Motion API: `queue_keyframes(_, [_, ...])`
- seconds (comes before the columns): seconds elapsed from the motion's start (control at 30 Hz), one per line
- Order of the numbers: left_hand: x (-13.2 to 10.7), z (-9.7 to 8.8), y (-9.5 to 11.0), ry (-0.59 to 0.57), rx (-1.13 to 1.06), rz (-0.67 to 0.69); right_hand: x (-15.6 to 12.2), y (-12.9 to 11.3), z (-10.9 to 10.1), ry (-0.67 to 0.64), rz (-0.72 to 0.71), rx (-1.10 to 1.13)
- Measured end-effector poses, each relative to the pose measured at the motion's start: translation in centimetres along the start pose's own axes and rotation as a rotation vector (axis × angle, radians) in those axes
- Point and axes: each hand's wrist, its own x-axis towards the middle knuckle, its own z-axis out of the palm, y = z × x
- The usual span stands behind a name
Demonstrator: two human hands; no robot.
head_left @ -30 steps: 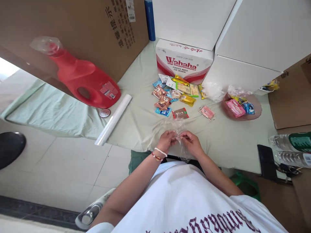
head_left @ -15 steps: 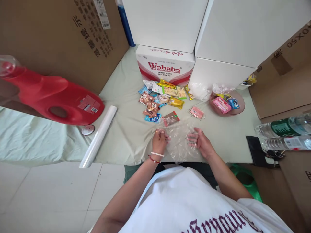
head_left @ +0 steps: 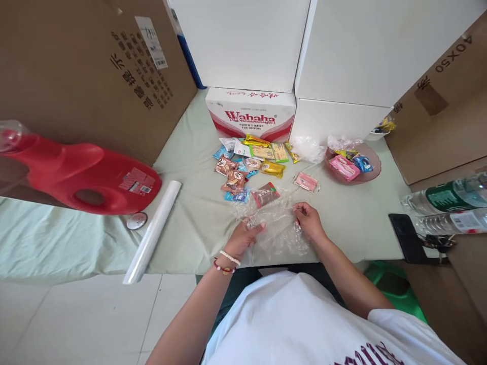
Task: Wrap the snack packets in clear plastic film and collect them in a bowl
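Observation:
A crumpled clear plastic bag (head_left: 279,228) spreads between my two hands over the table's front edge. My left hand (head_left: 243,239), with a white bead bracelet and a red cord at the wrist, grips its left side; the thumb lies on top and the fingertips are partly veiled by the film. At the bag's right edge my right hand (head_left: 310,221) pinches the film between thumb and fingers. Just beyond the bag lies a brown snack packet (head_left: 266,194). Behind it is a heap of wrapped snacks (head_left: 234,181), and to the right a pink packet (head_left: 306,182).
A pink glass bowl (head_left: 375,170) with packets stands at the back right, beside crumpled clear plastic (head_left: 310,148). On the left lie a film roll (head_left: 154,230) and a red jug (head_left: 95,177). Bottles (head_left: 452,196) and a phone (head_left: 407,238) are far right. A Wahaha carton (head_left: 251,114) stands behind.
My left hand has loosened from a tight fist, its thumb now stretched across the film. My right hand has gone from spread fingers to a pinch on the bag's edge.

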Motion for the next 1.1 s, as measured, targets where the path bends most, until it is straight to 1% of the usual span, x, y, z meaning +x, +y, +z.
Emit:
queue_keyframes(0.03, [0.0,0.0,-0.2,0.029,0.051,0.012,-0.1,0.1,-0.1,0.005,0.000,-0.002])
queue_keyframes(0.1, [0.0,-0.6,-0.3,0.129,0.144,0.041,-0.1,0.2,-0.3,0.014,0.003,-0.006])
queue_keyframes(0.17, [-0.2,-1.5,-0.2,0.271,0.172,0.085,-0.1,0.2,-0.7,0.024,-0.001,-0.012])
queue_keyframes(0.2, [-0.6,-1.8,-0.2,0.363,0.188,0.126,-0.2,0.3,-0.8,0.028,-0.009,-0.017])
queue_keyframes(0.23, [-1.2,-1.9,-0.2,0.463,0.225,0.195,-0.2,0.3,-0.8,0.030,-0.019,-0.022])
queue_keyframes(0.27, [-1.9,-1.6,-0.3,0.550,0.290,0.291,-0.3,0.4,-0.8,0.030,-0.029,-0.026])
queue_keyframes(0.3, [-2.7,-1.1,-0.5,0.601,0.386,0.409,-0.4,0.4,-0.7,0.028,-0.039,-0.030])
queue_keyframes(0.33, [-3.4,-0.4,-0.9,0.615,0.510,0.540,-0.6,0.5,-0.6,0.026,-0.046,-0.034])
queue_keyframes(0.37, [-4.0,0.6,-1.4,0.575,0.647,0.655,-0.8,0.7,-0.4,0.021,-0.051,-0.040])
queue_keyframes(0.4, [-4.4,1.5,-1.9,0.505,0.777,0.731,-0.9,0.8,-0.3,0.019,-0.055,-0.047])
queue_keyframes(0.43, [-4.6,2.4,-2.4,0.445,0.881,0.757,-1.1,1.0,-0.1,0.016,-0.056,-0.057])
queue_keyframes(0.5, [-4.2,3.2,-3.4,0.382,0.987,0.708,-1.3,1.3,0.0,0.009,-0.056,-0.083])
queue_keyframes(0.53, [-3.8,3.1,-3.8,0.374,0.975,0.659,-1.4,1.4,-0.1,0.006,-0.060,-0.101])
queue_keyframes(0.57, [-3.4,2.7,-4.1,0.372,0.919,0.606,-1.4,1.5,-0.2,0.002,-0.068,-0.121])
queue_keyframes(0.63, [-2.6,0.9,-4.5,0.388,0.695,0.497,-1.3,1.6,-0.6,-0.006,-0.092,-0.157])
queue_keyframes(0.7, [-2.5,-1.4,-4.8,0.426,0.480,0.394,-1.1,1.7,-0.9,-0.011,-0.110,-0.169])
queue_keyframes(0.73, [-2.8,-2.6,-4.9,0.454,0.414,0.351,-1.0,1.8,-1.0,-0.015,-0.110,-0.168])
queue_keyframes(0.8, [-3.8,-4.7,-5.0,0.509,0.367,0.295,-0.8,2.0,-1.0,-0.026,-0.105,-0.172])
queue_keyframes(0.83, [-4.6,-5.5,-4.9,0.554,0.374,0.284,-0.8,2.1,-0.9,-0.032,-0.106,-0.181])
queue_keyframes(0.87, [-5.6,-6.1,-4.9,0.626,0.394,0.293,-0.8,2.1,-0.8,-0.036,-0.110,-0.195])
queue_keyframes(0.9, [-6.6,-6.4,-4.7,0.714,0.434,0.334,-0.8,2.2,-0.7,-0.041,-0.118,-0.212])
queue_keyframes(0.93, [-7.7,-6.4,-4.6,0.798,0.494,0.419,-0.8,2.1,-0.6,-0.047,-0.128,-0.230])
queue_keyframes(0.97, [-8.8,-6.1,-4.3,0.845,0.566,0.548,-0.9,2.1,-0.4,-0.053,-0.139,-0.248])
queue_keyframes(1.0, [-9.8,-5.5,-4.0,0.834,0.643,0.711,-0.9,2.0,-0.3,-0.059,-0.151,-0.267])
queue_keyframes(1.03, [-10.5,-4.6,-3.8,0.738,0.711,0.889,-0.9,1.8,-0.3,-0.061,-0.165,-0.287])
queue_keyframes(1.07, [-11.0,-3.4,-3.5,0.561,0.767,1.045,-0.9,1.7,-0.2,-0.060,-0.180,-0.309])
queue_keyframes(1.1, [-11.1,-2.1,-3.4,0.350,0.827,1.162,-0.9,1.5,-0.2,-0.059,-0.192,-0.329])
